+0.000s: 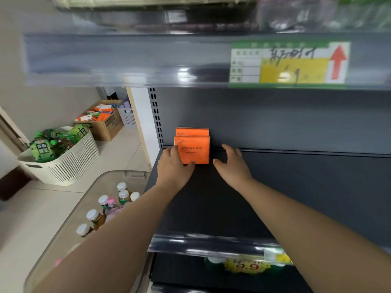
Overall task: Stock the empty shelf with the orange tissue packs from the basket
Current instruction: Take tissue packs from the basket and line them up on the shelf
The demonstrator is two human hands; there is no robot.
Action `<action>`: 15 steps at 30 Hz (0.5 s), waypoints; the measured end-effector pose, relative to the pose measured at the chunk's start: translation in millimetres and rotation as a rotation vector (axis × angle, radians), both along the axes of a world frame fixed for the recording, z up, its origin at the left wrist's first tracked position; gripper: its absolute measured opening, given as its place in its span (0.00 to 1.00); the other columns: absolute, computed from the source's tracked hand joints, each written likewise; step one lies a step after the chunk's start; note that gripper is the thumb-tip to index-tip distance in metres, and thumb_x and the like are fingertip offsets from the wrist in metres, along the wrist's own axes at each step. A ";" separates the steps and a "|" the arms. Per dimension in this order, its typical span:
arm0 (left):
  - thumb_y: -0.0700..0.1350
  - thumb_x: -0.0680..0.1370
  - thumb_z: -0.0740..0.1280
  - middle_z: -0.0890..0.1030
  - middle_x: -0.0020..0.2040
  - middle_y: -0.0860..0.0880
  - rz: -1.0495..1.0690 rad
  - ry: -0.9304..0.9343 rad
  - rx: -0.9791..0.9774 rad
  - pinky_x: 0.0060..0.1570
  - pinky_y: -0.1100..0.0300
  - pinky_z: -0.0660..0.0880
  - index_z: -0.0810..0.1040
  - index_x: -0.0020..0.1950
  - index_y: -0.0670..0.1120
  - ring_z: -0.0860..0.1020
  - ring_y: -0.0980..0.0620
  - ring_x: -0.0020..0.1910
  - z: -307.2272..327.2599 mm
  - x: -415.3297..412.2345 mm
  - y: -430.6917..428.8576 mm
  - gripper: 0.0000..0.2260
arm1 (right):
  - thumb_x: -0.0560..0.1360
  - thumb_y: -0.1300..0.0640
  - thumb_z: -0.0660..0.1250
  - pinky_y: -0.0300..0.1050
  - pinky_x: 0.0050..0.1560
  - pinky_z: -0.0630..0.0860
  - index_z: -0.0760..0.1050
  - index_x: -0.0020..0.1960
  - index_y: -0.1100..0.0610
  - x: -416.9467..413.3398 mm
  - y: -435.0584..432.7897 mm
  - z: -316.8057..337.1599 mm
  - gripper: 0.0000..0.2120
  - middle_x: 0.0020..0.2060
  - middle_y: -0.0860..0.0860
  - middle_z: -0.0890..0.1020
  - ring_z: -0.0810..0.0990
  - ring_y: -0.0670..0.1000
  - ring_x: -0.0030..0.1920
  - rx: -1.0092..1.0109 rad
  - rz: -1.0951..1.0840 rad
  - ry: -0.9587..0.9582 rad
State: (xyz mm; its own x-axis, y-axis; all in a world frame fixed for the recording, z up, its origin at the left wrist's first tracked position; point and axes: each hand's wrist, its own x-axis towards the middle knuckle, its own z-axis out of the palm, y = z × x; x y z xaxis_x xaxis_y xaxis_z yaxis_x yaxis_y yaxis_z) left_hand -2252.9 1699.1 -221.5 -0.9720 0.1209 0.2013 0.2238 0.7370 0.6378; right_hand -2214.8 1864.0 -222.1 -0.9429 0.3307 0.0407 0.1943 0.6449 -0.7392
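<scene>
From the head camera, you are looking down into the dark empty shelf [296, 187], with both forearms reaching in from its front edge towards the back left corner.

Two packs stand upright there, one behind the other. The front orange tissue pack [193, 151] turns its broad printed face to you, and the rear orange tissue pack [192, 131] shows only its top strip, close to the back wall.

Your left hand [173, 166] holds the front pack. Its fingers lie along the pack's left edge and the thumb is hooked at the bottom front edge.

Your right hand [230, 163] is spread and relaxed just beside the pack's right edge, thumb pointing at it. It seems not to touch.

The pack lies straight ahead between your hands, with the left one nearer. Its face looks close to square, so only the thin side clearly runs front to back. The free shelf runs to the right, so the next pack probably belongs on your right hand's side.

On the floor to the left sit a white basket [74, 163] of green bottles, a clear bin [118, 173] of capped bottles and a cardboard box [105, 127] of orange-and-white packs. I cannot tell which basket holds your stock.
</scene>
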 end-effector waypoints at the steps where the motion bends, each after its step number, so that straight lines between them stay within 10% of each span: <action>1: 0.51 0.74 0.67 0.72 0.66 0.44 -0.005 0.023 -0.045 0.67 0.47 0.66 0.69 0.68 0.43 0.68 0.44 0.67 0.6 8.6 1.8 0.25 | 0.77 0.48 0.61 0.52 0.70 0.63 0.55 0.76 0.49 8.5 0.7 0.2 0.30 0.76 0.50 0.55 0.61 0.54 0.74 0.079 0.006 -0.006; 15: 0.56 0.78 0.59 0.56 0.79 0.44 -0.176 0.199 -0.461 0.75 0.43 0.45 0.55 0.78 0.45 0.48 0.45 0.79 -26.1 152.8 22.2 0.32 | 0.78 0.40 0.53 0.59 0.74 0.39 0.42 0.78 0.49 152.7 10.2 -20.7 0.35 0.78 0.50 0.41 0.38 0.52 0.77 0.629 0.076 -0.115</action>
